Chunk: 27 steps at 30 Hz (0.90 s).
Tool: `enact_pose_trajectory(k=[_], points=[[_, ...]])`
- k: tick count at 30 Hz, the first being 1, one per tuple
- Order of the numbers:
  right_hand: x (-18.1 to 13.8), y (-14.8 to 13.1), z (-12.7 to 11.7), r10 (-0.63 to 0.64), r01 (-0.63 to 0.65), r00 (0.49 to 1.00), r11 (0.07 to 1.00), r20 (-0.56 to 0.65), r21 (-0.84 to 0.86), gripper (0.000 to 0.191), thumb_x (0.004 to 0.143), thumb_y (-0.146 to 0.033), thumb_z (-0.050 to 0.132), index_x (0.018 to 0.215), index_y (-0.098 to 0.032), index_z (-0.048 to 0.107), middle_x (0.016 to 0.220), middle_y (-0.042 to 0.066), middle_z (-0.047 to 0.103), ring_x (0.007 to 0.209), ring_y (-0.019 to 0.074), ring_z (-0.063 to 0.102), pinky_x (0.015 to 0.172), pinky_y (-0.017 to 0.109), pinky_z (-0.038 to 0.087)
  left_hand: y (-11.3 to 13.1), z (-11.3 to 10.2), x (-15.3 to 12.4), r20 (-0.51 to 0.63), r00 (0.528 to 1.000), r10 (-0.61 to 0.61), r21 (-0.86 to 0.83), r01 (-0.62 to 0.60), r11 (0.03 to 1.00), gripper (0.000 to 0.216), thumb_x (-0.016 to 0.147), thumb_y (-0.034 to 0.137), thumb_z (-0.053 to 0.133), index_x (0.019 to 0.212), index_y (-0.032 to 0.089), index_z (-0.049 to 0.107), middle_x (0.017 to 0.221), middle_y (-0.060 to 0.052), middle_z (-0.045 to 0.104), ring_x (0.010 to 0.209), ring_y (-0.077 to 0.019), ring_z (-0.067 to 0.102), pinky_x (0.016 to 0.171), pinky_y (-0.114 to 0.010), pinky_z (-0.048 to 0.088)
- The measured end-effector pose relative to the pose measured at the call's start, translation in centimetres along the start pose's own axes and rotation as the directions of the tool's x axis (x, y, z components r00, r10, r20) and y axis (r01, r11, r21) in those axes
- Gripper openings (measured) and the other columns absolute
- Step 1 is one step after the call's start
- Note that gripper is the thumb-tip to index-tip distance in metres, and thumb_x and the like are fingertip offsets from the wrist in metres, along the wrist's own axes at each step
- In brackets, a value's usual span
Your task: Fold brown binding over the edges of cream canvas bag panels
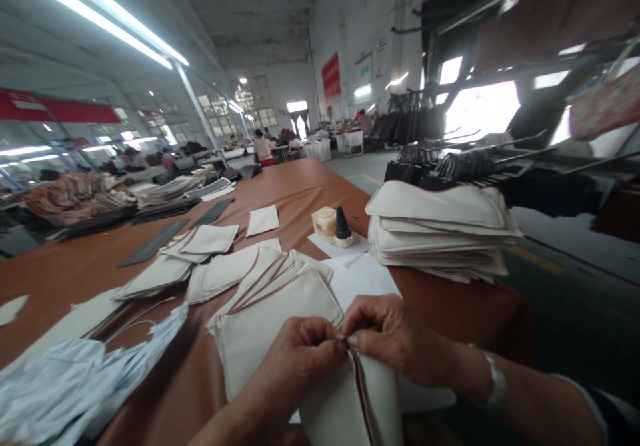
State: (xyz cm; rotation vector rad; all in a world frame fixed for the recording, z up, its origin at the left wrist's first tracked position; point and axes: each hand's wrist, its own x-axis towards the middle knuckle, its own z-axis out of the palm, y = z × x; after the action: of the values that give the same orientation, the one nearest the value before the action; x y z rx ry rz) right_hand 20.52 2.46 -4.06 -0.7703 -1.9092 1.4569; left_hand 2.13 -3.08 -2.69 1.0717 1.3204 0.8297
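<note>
A cream canvas pouch (350, 399) with a brown zipper edge stands up between my hands at the near edge of the brown table (300, 186). My left hand (300, 359) and my right hand (395, 343) both pinch its top corner, fingertips meeting at the zipper end. Just beyond my hands lies a fanned pile of similar cream pouches (270, 306) with brown trim.
A tall stack of cream pouches (440, 233) sits at the table's right edge. A yellowish block (324, 223) and a black cone (343, 226) rest on white paper (360, 269). Loose cream pieces, dark strips and crumpled white plastic (75, 379) cover the left side. People work far off.
</note>
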Motion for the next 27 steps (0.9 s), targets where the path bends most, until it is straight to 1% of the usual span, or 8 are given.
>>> enact_pose_trajectory(k=[5,11,14,16,18,20,23,27], points=[[-0.4,0.8,-0.4,-0.311,0.314,0.949,0.948,0.06,-0.056,0.014,0.086,-0.018,0.059,0.088,-0.011,0.071,0.08,0.008,0.068,0.072,0.0137,0.06,0.067,0.024,0.047,0.2,0.7,-0.7,-0.019,0.996,-0.087,-0.177,0.082,0.981,0.027,0.06,0.034,0.077,0.064,0.014,0.06,0.049,0.004,0.051,0.04,-0.0057,0.039,0.043,-0.018,0.027],[-0.5,1.5,-1.5,-0.681,0.716,0.695,0.624,0.232,-0.314,0.018,0.088,-0.013,0.054,0.1,-0.015,0.067,0.08,0.007,0.059,0.074,0.0143,0.056,0.07,0.025,0.045,-0.1,1.1,-1.1,0.058,0.995,-0.08,-0.423,0.097,0.901,0.029,0.061,0.034,0.081,0.064,0.012,0.063,0.05,0.001,0.055,0.042,-0.0078,0.045,0.045,-0.019,0.033],[-1.1,1.6,-1.5,-0.725,0.766,0.636,0.55,0.265,-0.333,0.022,0.088,-0.013,0.052,0.107,-0.015,0.064,0.083,0.007,0.059,0.076,0.0145,0.054,0.07,0.024,0.045,-0.7,1.0,-0.9,0.058,0.996,-0.067,-0.423,0.086,0.902,0.039,0.058,0.039,0.088,0.064,0.012,0.061,0.051,0.001,0.055,0.041,-0.0068,0.044,0.044,-0.019,0.032],[-1.6,1.4,-1.4,-0.65,0.68,0.734,0.695,0.199,-0.234,0.023,0.094,-0.02,0.049,0.111,-0.015,0.063,0.089,0.008,0.061,0.081,0.0148,0.057,0.074,0.025,0.046,-0.9,0.9,-0.9,0.047,0.998,-0.032,-0.397,0.048,0.916,0.039,0.059,0.04,0.089,0.066,0.012,0.063,0.053,0.0,0.058,0.043,-0.0073,0.046,0.044,-0.019,0.032],[-1.8,1.0,-1.4,-0.433,0.439,0.895,0.898,0.102,-0.039,0.028,0.101,-0.032,0.043,0.116,-0.015,0.059,0.089,0.007,0.061,0.081,0.0139,0.057,0.074,0.025,0.046,-0.9,0.8,-1.1,0.036,0.999,0.019,-0.346,-0.006,0.938,0.04,0.061,0.042,0.089,0.064,0.011,0.063,0.052,0.0,0.058,0.043,-0.0066,0.046,0.044,-0.018,0.031],[-1.6,0.4,-1.7,-0.185,0.172,0.978,0.977,0.097,0.124,0.039,0.102,-0.045,0.041,0.114,-0.012,0.058,0.085,0.005,0.06,0.078,0.0127,0.056,0.071,0.023,0.045,-0.6,0.7,-1.4,0.032,0.998,0.049,-0.315,-0.036,0.949,0.04,0.062,0.042,0.088,0.063,0.011,0.063,0.05,0.001,0.057,0.042,-0.0055,0.044,0.044,-0.017,0.03],[-0.9,-0.4,-2.3,-0.037,0.009,0.967,0.994,0.252,0.111,0.053,0.096,-0.057,0.049,0.094,-0.007,0.065,0.078,0.004,0.057,0.069,0.0108,0.05,0.063,0.021,0.041,0.0,0.8,-1.9,0.022,0.998,0.051,-0.299,-0.042,0.953,0.038,0.063,0.04,0.088,0.062,0.012,0.062,0.051,0.002,0.057,0.042,-0.0051,0.043,0.044,-0.016,0.03],[-0.5,-0.5,-2.5,-0.119,0.15,0.943,0.986,0.312,-0.078,0.043,0.092,-0.048,0.057,0.083,-0.007,0.065,0.068,0.001,0.052,0.063,0.0087,0.043,0.058,0.02,0.036,0.1,0.8,-2.3,0.004,0.996,0.085,-0.262,-0.081,0.962,0.035,0.064,0.039,0.088,0.064,0.012,0.066,0.056,-0.001,0.061,0.047,-0.006,0.047,0.047,-0.017,0.032]])
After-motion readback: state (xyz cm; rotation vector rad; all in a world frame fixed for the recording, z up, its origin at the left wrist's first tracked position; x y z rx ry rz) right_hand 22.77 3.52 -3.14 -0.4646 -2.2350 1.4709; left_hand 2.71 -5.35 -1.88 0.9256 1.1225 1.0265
